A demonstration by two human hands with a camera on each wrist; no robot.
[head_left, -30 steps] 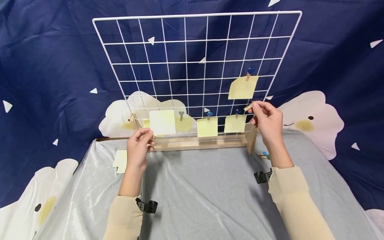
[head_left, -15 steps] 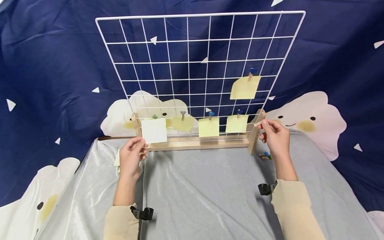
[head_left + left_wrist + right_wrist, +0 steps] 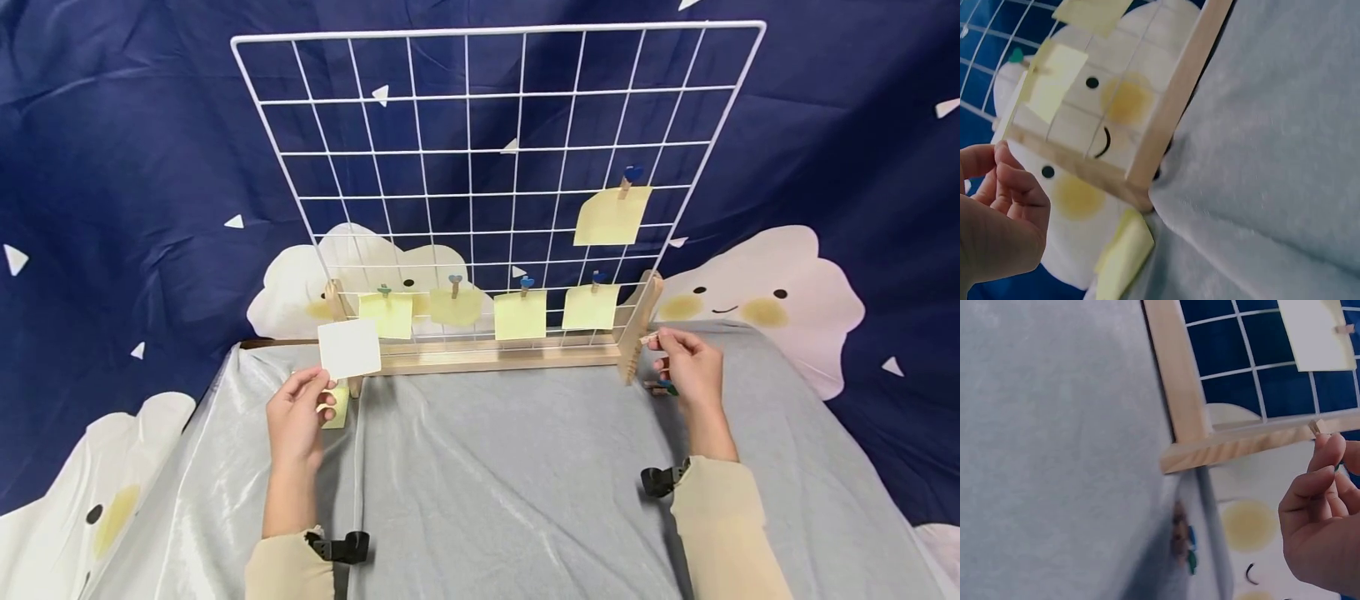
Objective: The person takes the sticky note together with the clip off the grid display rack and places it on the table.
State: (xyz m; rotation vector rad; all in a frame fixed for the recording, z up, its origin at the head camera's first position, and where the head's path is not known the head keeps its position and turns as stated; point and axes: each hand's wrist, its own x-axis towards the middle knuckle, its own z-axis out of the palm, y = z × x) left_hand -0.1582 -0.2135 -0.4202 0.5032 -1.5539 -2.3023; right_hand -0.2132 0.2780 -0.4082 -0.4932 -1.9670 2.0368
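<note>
Currently | pale note: pinched, left hand | clothespin: pinched, right hand

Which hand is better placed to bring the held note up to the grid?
Left, probably: the left hand pinches the note near the left end of the grid; the right hand holds a clothespin near the other end.

Plain cream-beige sleeves: left sleeve bottom left of the head view, right sleeve lower right, both stopping short of the bare hands. Black wrist cameras at the cuffs, left camera lower left, right camera right of centre, each a blocky head on a slim bracket. Left cuff edge slightly bunched.
</note>
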